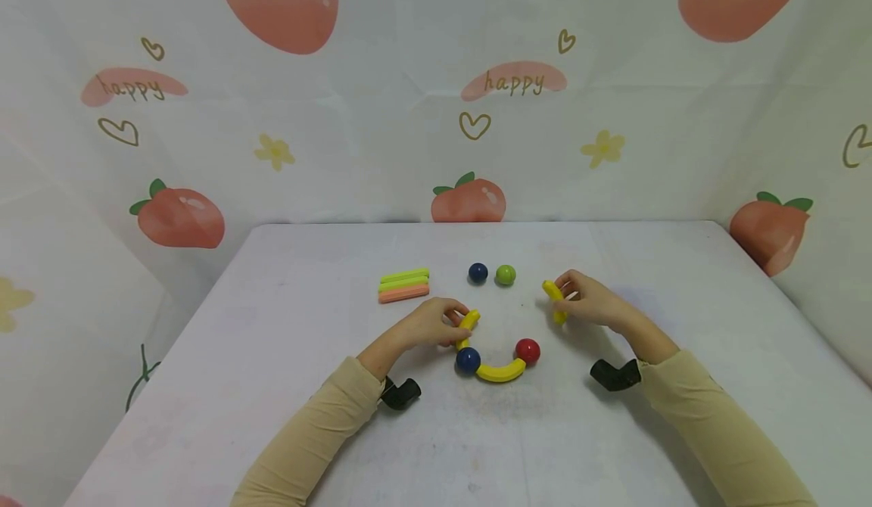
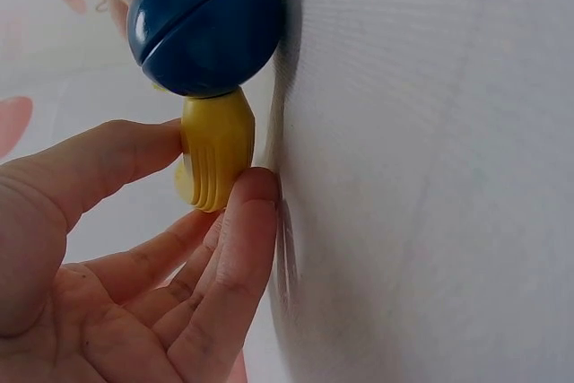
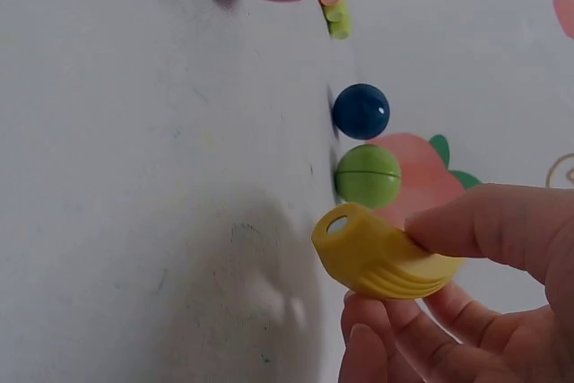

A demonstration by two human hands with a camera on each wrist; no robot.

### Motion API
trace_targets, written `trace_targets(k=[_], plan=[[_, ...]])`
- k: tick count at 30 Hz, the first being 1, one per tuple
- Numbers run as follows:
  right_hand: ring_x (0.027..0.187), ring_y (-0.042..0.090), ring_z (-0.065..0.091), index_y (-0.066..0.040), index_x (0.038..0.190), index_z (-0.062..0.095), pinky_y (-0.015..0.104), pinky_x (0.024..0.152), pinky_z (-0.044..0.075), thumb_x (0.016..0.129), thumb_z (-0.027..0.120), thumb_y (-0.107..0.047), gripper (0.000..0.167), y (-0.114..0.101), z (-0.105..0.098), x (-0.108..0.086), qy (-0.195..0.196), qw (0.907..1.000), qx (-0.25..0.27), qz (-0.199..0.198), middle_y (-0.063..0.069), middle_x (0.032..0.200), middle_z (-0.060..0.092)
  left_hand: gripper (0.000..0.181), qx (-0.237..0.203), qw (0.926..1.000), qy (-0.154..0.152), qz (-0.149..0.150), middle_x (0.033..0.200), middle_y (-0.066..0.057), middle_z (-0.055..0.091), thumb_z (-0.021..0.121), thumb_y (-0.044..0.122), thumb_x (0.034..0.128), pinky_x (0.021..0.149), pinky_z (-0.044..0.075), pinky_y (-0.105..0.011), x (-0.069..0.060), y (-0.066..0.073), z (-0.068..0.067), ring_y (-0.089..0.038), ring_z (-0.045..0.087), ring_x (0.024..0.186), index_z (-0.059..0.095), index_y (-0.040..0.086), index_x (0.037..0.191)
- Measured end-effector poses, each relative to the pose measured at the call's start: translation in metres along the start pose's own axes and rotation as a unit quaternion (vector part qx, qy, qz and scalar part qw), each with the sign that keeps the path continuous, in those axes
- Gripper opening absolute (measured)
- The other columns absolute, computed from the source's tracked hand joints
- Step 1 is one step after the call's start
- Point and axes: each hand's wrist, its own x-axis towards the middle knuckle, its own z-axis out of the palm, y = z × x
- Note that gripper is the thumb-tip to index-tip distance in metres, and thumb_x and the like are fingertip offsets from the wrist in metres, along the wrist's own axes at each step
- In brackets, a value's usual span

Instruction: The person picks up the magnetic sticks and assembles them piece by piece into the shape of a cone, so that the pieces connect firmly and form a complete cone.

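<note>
My left hand [image 1: 431,323] pinches a curved yellow piece [image 2: 218,145] between thumb and fingers, and its near end touches a blue ball [image 1: 468,360]. From that ball another curved yellow piece [image 1: 501,372] runs along the table to a red ball [image 1: 527,351]. To the right, my right hand [image 1: 596,302] holds a third curved yellow piece [image 3: 381,253] by thumb and fingers, apart from the other pieces; a hole shows in its end in the right wrist view.
Behind the hands lie a second blue ball [image 1: 478,272] and a green ball [image 1: 506,275]. Yellow-green sticks [image 1: 405,275] and an orange stick [image 1: 404,293] lie side by side at the back left. The white table [image 1: 327,265] meets a patterned cloth backdrop.
</note>
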Motion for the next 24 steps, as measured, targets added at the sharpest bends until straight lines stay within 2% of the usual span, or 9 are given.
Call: trace_targets(k=[5, 14, 24], plan=[[0.094, 0.028, 0.058, 0.005, 0.118, 0.041, 0.026, 0.073, 0.049, 0.089, 0.06, -0.015, 0.041, -0.001, 0.0016, -0.0029, -0.01, 0.9998, 0.013, -0.01, 0.025, 0.111, 0.053, 0.042, -0.001, 1.0, 0.001, -0.001, 0.106, -0.01, 0.062, 0.068, 0.02, 0.0847, 0.059, 0.048, -0.021, -0.0006, 0.0005, 0.0, -0.011, 0.058, 0.065, 0.056, 0.007, 0.123], [0.08, 0.016, 0.057, 0.005, 0.117, 0.04, 0.026, 0.07, 0.049, 0.089, 0.062, -0.018, 0.042, -0.0033, 0.0067, -0.0077, -0.038, 0.998, 0.048, -0.016, 0.019, 0.102, 0.055, 0.041, -0.003, 1.0, 0.001, -0.006, 0.106, -0.01, 0.062, 0.068, 0.02, 0.0845, 0.06, 0.049, -0.021, -0.0008, 0.0015, -0.0003, -0.011, 0.058, 0.067, 0.057, 0.007, 0.122], [0.075, 0.015, 0.056, 0.005, 0.117, 0.039, 0.025, 0.067, 0.05, 0.088, 0.063, -0.019, 0.044, -0.0025, 0.0102, -0.0088, -0.05, 0.9962, 0.07, -0.012, 0.014, 0.097, 0.055, 0.041, -0.005, 1.0, -0.001, -0.006, 0.107, -0.01, 0.061, 0.068, 0.02, 0.0847, 0.061, 0.049, -0.021, 0.0, 0.001, -0.0003, -0.011, 0.058, 0.068, 0.057, 0.007, 0.123]])
